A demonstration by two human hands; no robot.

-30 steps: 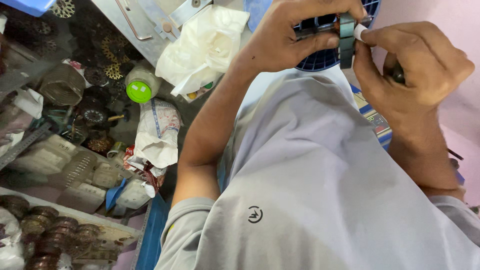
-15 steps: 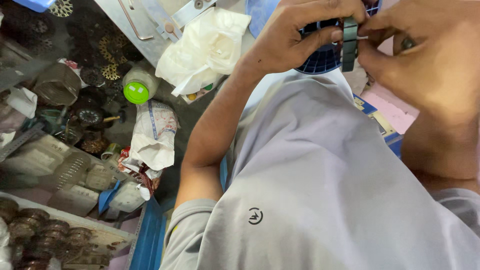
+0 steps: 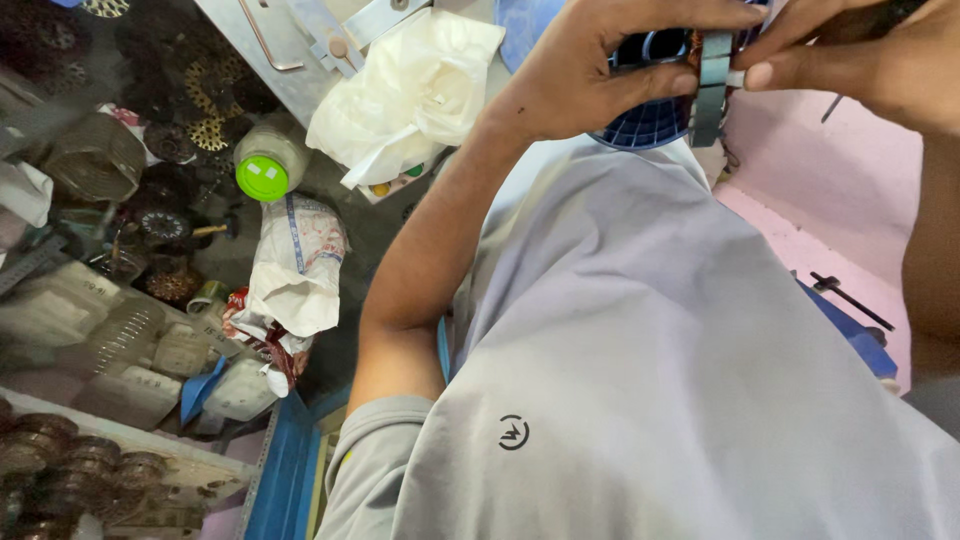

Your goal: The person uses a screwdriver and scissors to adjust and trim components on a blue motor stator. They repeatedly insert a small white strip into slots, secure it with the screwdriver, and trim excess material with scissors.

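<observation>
Both hands meet at the top edge of the view. The left hand (image 3: 590, 70) curls around a dark, flat-sided metal ring (image 3: 710, 85), thumb pressed to its rim, while the right hand (image 3: 860, 55) pinches the ring's other side between thumb and forefinger. Behind it sits a round blue plastic grille (image 3: 645, 120). A smooth grey cotton shirt (image 3: 680, 350) fills the foreground. Farther left lie a crumpled white plastic bag (image 3: 410, 90) and a frosted jar with a green lid (image 3: 265, 165).
</observation>
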